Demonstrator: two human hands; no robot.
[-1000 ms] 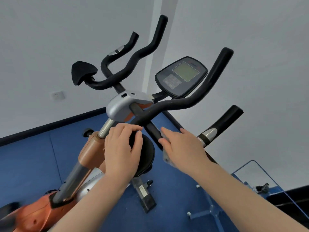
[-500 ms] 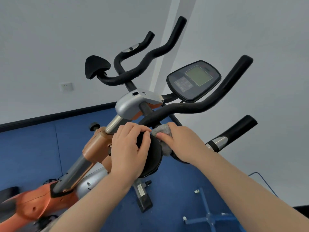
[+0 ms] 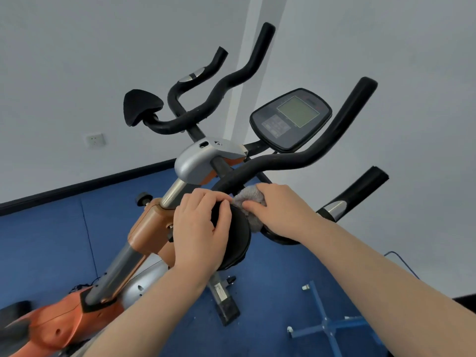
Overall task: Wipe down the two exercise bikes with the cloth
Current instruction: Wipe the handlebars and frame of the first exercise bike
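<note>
An orange and silver exercise bike [image 3: 152, 228] fills the view, with black foam handlebars [image 3: 288, 158] and a dark console [image 3: 291, 119]. My left hand [image 3: 199, 228] grips a round black elbow pad [image 3: 238, 238] on the handlebar. My right hand [image 3: 280, 210] presses a grey cloth [image 3: 248, 199] against the pad and the bar just beside the left hand. Most of the cloth is hidden under the right hand. Only one bike is in view.
Blue floor mat [image 3: 270, 292] lies below. The bike's black front foot [image 3: 226, 307] stands on it. A blue metal cross base with casters [image 3: 327, 328] sits at lower right. White walls [image 3: 77, 60] meet in a corner behind, with a socket [image 3: 95, 140] at left.
My right hand has slid with the cloth from the right bar inward to the elbow pad beside my left hand. The view has shifted, moving the bike rightward in frame.
</note>
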